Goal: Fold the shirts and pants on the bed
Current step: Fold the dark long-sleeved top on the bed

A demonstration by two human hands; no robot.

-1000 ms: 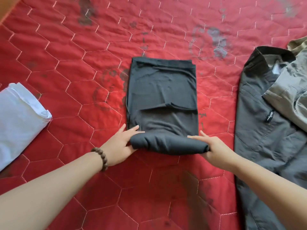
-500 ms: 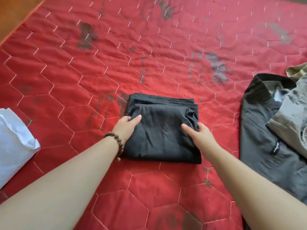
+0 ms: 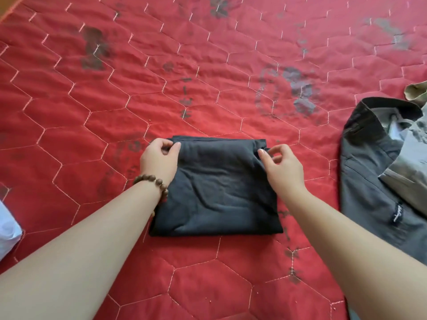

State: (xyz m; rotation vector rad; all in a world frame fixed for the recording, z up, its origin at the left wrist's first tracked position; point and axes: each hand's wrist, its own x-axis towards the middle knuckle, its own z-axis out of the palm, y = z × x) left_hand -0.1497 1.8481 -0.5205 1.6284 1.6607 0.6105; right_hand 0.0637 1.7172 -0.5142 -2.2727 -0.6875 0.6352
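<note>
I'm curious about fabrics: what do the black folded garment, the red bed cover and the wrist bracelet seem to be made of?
Black folded garment: soft matte knit, probably cotton jersey; it creases gently with no sheen.
Red bed cover: quilted woven cloth, faded dark print, pale stitched hexagons, slightly puffed.
Bracelet: round brown beads, likely wood; dull finish, though the material stays uncertain.

A black garment [image 3: 216, 188], folded into a compact rectangle, is seen flat at the centre of the red quilted bed [image 3: 208, 65]. At three o'clock, a dark grey shirt [image 3: 369, 181] is spread unfolded, overlapped by a lighter grey garment [image 3: 409, 162]. At eight o'clock, a white folded item [image 3: 7, 229] is partly seen.
</note>
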